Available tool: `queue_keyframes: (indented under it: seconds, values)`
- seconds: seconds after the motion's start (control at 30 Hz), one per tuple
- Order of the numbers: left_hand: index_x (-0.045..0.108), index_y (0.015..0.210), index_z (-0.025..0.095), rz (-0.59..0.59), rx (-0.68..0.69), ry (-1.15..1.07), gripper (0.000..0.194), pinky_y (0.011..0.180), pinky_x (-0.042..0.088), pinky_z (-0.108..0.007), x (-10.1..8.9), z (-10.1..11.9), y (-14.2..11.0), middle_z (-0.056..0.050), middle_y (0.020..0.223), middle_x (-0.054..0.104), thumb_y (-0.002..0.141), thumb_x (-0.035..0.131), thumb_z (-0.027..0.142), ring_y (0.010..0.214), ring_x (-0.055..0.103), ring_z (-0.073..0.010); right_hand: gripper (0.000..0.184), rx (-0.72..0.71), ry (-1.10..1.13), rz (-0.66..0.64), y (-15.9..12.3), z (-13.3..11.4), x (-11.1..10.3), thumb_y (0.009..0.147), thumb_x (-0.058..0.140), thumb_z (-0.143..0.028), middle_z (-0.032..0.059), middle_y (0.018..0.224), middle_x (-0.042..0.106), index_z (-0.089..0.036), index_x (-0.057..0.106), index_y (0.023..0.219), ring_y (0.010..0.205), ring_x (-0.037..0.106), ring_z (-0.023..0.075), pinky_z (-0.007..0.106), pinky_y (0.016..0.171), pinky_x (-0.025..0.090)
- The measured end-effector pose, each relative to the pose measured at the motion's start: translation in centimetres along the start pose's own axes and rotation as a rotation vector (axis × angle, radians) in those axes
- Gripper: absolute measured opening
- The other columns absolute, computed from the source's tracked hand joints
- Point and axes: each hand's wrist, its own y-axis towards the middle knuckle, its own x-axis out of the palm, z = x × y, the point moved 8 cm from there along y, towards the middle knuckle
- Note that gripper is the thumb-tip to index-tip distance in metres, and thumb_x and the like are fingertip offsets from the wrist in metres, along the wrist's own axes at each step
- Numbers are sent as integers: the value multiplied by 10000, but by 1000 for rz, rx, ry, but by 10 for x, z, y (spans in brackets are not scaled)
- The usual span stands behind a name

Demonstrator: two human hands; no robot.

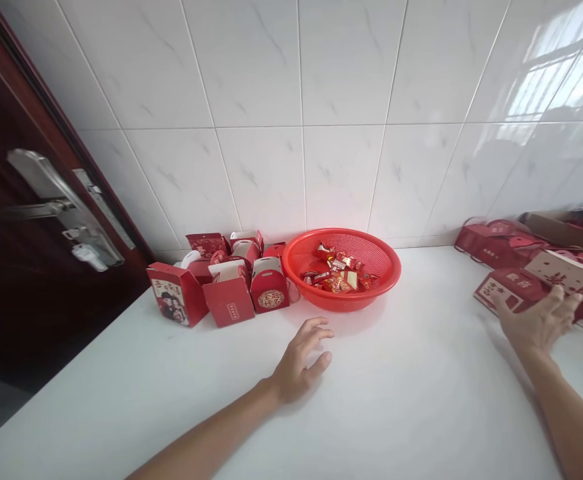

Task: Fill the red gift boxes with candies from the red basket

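My left hand [303,363] hovers at the white tabletop in front of the red plastic basket, fingers apart and holding nothing. Wrapped candies [341,275] lie in the basket [344,303]. Far to the right, my right hand [541,321] is spread over red paper candy boxes. Its thumb is by a red box [508,291] with a white label, and its fingers overlap a cream-fronted box [566,277]. Whether the fingers touch either box I cannot tell.
Several red candy boxes [228,303], some with open tops, stand left of the basket. More red boxes [498,241] and a cardboard carton [556,230] sit at the back right. A tiled wall [344,173] runs behind the table [396,400]; a dark door [16,267] is at left.
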Motion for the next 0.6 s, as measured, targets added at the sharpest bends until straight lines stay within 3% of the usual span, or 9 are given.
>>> queue_keyframes:
  seconds: [0.07, 0.1, 0.23, 0.3, 0.43, 0.5, 0.6]
  values:
    - [633, 1151, 209, 80, 20, 57, 260, 1030, 524, -443, -11, -2, 1, -147, 1331, 577, 976, 515, 362, 1238, 594, -277, 960, 129, 2, 57, -4, -6, -6, 859, 587, -666, 356, 1598, 133, -120, 211, 1554, 1449, 151, 616, 825, 1056, 146]
    - [636, 1134, 209, 117, 29, 80, 248, 1029, 523, -444, -16, -3, 1, -142, 1317, 588, 976, 514, 355, 1214, 609, -272, 909, 120, 11, 68, -6, -16, -7, 862, 602, -639, 349, 1593, 181, -126, 270, 1536, 1447, 202, 594, 801, 1064, 186]
    - [645, 1097, 209, 228, 98, 164, 206, 1007, 535, -433, -32, -5, 4, -135, 1286, 606, 971, 515, 305, 1200, 622, -263, 623, -223, 30, 134, -20, -84, -5, 934, 554, -514, 336, 1492, 393, -115, 453, 1401, 1391, 378, 528, 733, 1018, 326]
    - [649, 1093, 209, 258, 128, 206, 199, 990, 546, -423, -37, -7, 5, -133, 1267, 610, 969, 510, 276, 1204, 622, -259, 430, -429, 60, 134, -37, -123, 1, 976, 521, -415, 289, 1409, 504, -144, 506, 1310, 1317, 493, 455, 643, 994, 410]
    - [655, 1085, 210, 307, 134, 277, 200, 956, 567, -399, -46, -12, 7, -128, 1254, 609, 962, 498, 231, 1168, 642, -242, 52, -751, 174, -31, -83, -188, 19, 967, 519, -181, 128, 1016, 650, -206, 560, 989, 934, 648, 264, 395, 801, 505]
    - [658, 1082, 212, 336, 142, 319, 204, 966, 564, -401, -52, -15, 8, -123, 1253, 613, 957, 496, 210, 1169, 643, -239, 99, -832, 249, -196, -104, -208, 31, 954, 498, -130, 65, 851, 631, -212, 534, 912, 750, 605, 201, 325, 687, 486]
    - [657, 1092, 218, 384, 168, 400, 216, 981, 559, -406, -62, -18, 9, -114, 1255, 618, 950, 497, 185, 1180, 637, -236, 117, -884, 324, -333, -122, -221, 40, 948, 489, -112, 39, 795, 628, -212, 535, 909, 690, 575, 180, 310, 662, 484]
